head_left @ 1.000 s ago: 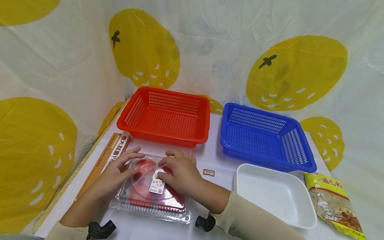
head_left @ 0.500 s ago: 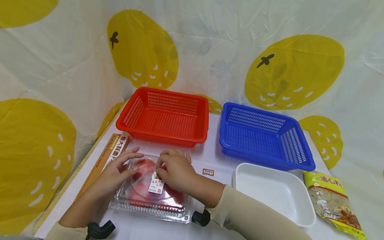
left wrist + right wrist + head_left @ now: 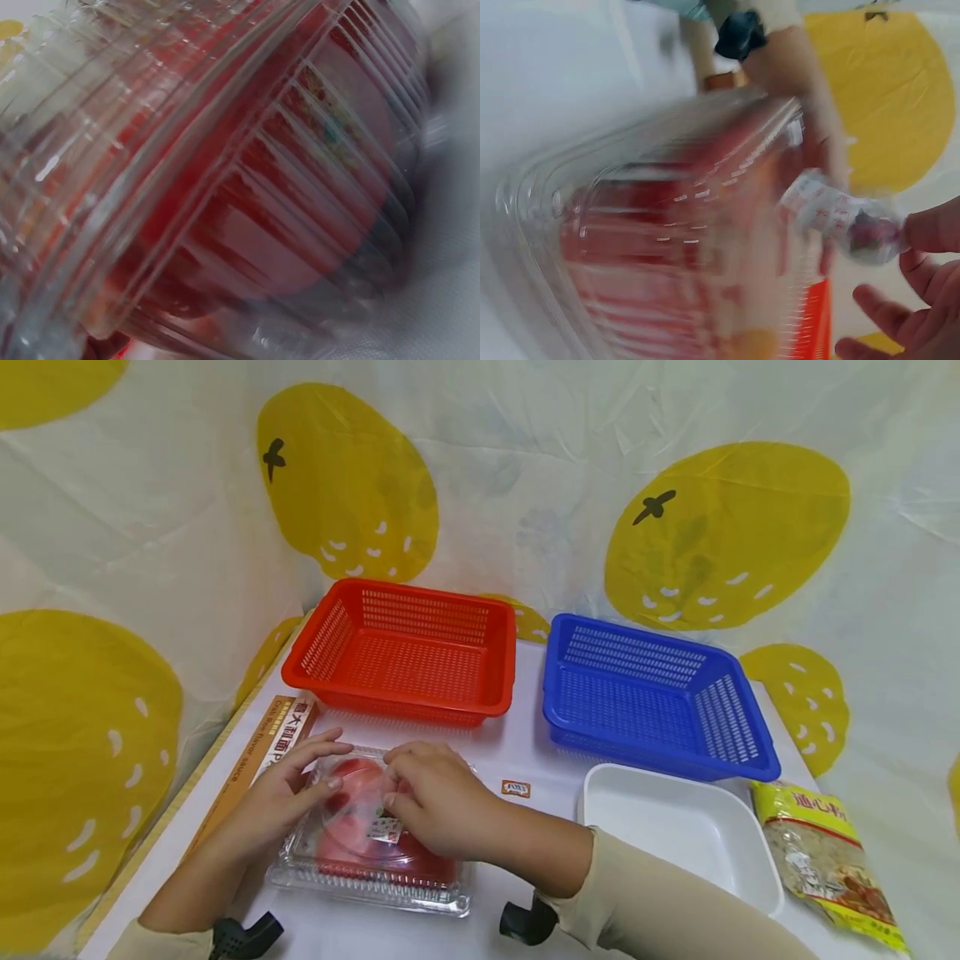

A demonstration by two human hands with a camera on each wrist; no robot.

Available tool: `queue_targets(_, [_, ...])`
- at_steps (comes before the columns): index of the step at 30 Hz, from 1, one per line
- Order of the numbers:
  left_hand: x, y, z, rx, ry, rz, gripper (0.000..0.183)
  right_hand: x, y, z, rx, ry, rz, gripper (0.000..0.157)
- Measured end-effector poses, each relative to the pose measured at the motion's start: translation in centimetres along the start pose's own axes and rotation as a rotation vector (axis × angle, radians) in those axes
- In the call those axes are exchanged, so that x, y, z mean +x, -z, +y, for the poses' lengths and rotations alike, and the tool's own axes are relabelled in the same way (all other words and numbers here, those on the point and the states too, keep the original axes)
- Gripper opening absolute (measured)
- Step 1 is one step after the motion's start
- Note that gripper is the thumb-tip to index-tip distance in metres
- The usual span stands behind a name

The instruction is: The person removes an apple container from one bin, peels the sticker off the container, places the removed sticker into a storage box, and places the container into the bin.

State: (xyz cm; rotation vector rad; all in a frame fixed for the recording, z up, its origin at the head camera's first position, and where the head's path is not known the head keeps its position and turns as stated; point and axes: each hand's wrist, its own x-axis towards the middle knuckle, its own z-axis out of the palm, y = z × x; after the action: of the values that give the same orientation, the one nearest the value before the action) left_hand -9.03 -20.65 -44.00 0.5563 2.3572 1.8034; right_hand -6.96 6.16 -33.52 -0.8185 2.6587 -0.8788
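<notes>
A clear plastic clamshell box [image 3: 367, 897] with red, round fruit-like contents [image 3: 347, 847] sits in front of me. My right hand [image 3: 442, 797] is over its lid. Between thumb and forefinger it pinches one end of a sticker [image 3: 840, 217] with red writing. That end stands up off the lid, while the lower end [image 3: 386, 830] still lies against it in the head view. At the lid's left side rests my left hand [image 3: 288, 785], its fingers spread and relaxed. The left wrist view is filled by the box's ribbed wall [image 3: 277, 180].
A red basket [image 3: 397, 697] and a blue basket [image 3: 660, 760] stand at the back. To the right are a white tub [image 3: 678, 777] and a yellow-topped bag [image 3: 828, 868]. A long noodle box [image 3: 251, 764] lies left; a small orange packet [image 3: 516, 788] lies mid-table.
My right hand has worked at the sticker's upper end and pulled it up from the lid toward me. The left hand keeps its place on the box. The head view has shifted slightly.
</notes>
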Motion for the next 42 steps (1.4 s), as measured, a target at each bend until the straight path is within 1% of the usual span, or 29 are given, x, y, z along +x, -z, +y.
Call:
queue_targets(4, [0.1,0.1,0.1,0.006,0.000,0.005,0.040,-2.0,2.6,-0.2,0.173,0.055,-0.050,0.013])
queue_targets(6, [0.1,0.1,0.2,0.015,-0.001,0.006,0.040,-3.0,4.3,0.5,0.247,0.080,-0.092,0.011])
queue_targets(8, [0.0,0.1,0.2,0.033,0.005,0.008,0.040,-4.0,6.1,1.8,0.302,0.099,-0.135,0.009])
queue_targets(11, [-0.1,0.0,0.1,0.037,0.001,0.013,0.041,-5.5,8.9,4.7,0.391,0.081,-0.194,0.007])
queue_targets(14, [-0.2,0.1,0.0,0.022,-0.016,0.035,0.040,-6.8,11.4,7.9,0.463,0.010,-0.225,0.010])
queue_targets(16, [-0.4,0.1,0.0,0.005,-0.030,0.046,0.040,-7.7,12.9,10.2,0.468,-0.046,-0.234,0.011])
queue_targets(20, [-0.5,0.3,-0.2,-0.005,-0.027,0.047,0.041,-9.8,14.9,15.1,0.457,-0.100,-0.249,0.010])
queue_targets(24, [-0.3,0.4,-0.3,0.026,0.015,0.027,0.041,-12.4,15.4,19.7,0.508,-0.136,-0.280,0.012])
queue_targets(26, [-0.1,0.4,-0.3,0.048,0.033,0.013,0.042,-13.8,15.2,21.6,0.529,-0.176,-0.294,0.013])
queue_targets(28, [0.0,0.3,-0.2,0.048,0.048,0.002,0.043,-15.0,14.9,23.3,0.548,-0.208,-0.309,0.014])
queue_targets(30, [0.0,0.1,-0.2,0.037,0.046,0.000,0.043,-16.0,14.5,24.7,0.564,-0.222,-0.324,0.015])
queue_targets(33, [0.1,-0.1,-0.1,0.021,0.043,0.002,0.043,-16.7,13.9,26.3,0.597,-0.212,-0.352,0.015])
queue_targets(37, [-0.1,-0.2,0.0,0.038,0.030,0.011,0.043,-16.7,13.1,27.8,0.645,-0.202,-0.417,0.017])
queue_targets(40, [-0.3,-0.1,0.1,0.057,0.022,0.020,0.042,-16.6,12.3,28.5,0.672,-0.234,-0.478,0.019])
queue_targets(42, [-0.3,-0.1,0.1,0.061,0.020,0.022,0.042,-16.7,11.9,28.8,0.673,-0.267,-0.497,0.019])
